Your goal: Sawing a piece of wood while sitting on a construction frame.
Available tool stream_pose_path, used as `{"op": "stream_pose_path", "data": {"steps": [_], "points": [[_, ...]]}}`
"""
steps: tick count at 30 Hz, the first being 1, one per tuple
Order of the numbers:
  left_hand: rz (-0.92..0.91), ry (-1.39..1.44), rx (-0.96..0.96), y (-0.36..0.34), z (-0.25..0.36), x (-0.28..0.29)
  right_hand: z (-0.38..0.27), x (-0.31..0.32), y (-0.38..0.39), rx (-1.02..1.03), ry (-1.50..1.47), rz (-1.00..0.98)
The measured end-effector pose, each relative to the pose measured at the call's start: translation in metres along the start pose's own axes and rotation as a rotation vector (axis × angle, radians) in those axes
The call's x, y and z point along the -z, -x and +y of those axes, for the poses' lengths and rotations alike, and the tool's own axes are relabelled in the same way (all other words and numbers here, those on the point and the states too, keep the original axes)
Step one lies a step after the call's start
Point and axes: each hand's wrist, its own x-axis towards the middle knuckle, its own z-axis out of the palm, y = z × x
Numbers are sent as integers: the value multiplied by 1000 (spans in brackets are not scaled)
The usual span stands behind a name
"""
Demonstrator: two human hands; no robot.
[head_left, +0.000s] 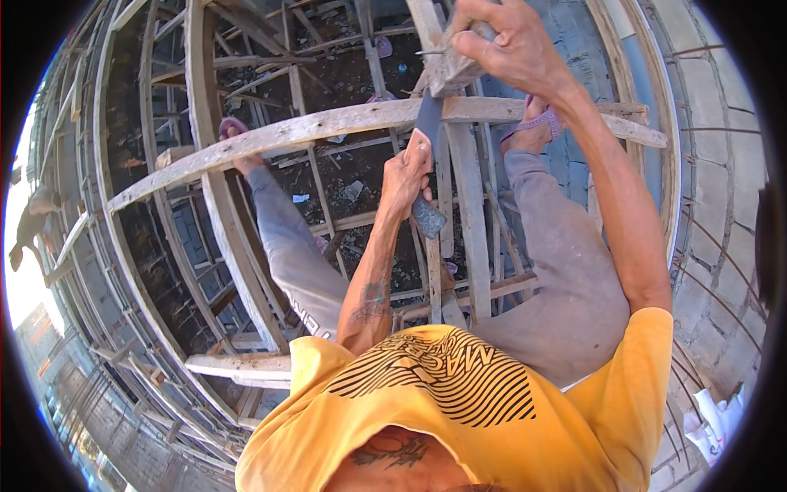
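My left hand (pixel 403 182) is closed round a handsaw (pixel 427 120) with a flat dark blade and a riveted pinkish wooden handle. A dark, rough end (pixel 429 217) sticks out below that fist. The blade's far end meets a short timber (pixel 453 75), and its teeth cannot be made out. At the top, my right hand (pixel 516 45) is closed over this timber, thumb bent along it. A nail (pixel 428 53) juts from the timber's left side. Just below lies a long wooden beam (pixel 320 123), running crosswise under the blade.
My feet, in purple sandals (pixel 233 127), are apart on the timber framework. Through its gaps shows dark ground (pixel 352 176) with debris far below. A block wall (pixel 709 164) with bent steel bars (pixel 713 234) rises on the right. A white sack (pixel 720 422) lies at lower right.
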Motion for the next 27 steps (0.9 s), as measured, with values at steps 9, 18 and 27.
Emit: {"op": "stream_pose_path", "data": {"steps": [9,18,27], "points": [[7,-118,107,59,-14,29,-1,3,5,-14,9,31],[-23,-73,84,72,-37,22,8,6,11,-10,60,45],[-22,-91,-7,4,0,7,-5,-6,0,-24,-43,27]]}}
